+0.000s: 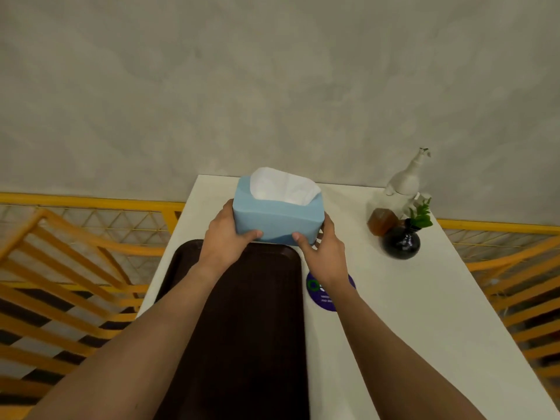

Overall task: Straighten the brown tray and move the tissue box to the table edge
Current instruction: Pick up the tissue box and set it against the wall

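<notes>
A light blue tissue box with white tissue poking from its top is held between both hands, near the far end of the white table. My left hand grips its left side and my right hand grips its right side, thumbs on the near face. Whether the box rests on the table or hovers just above it, I cannot tell. The brown tray lies lengthwise along the table's left side, just in front of the box and under my forearms.
A black round vase with green leaves, an amber block and a white figurine stand at the far right. A purple round sticker lies right of the tray. Yellow railings flank the table; a grey wall is behind.
</notes>
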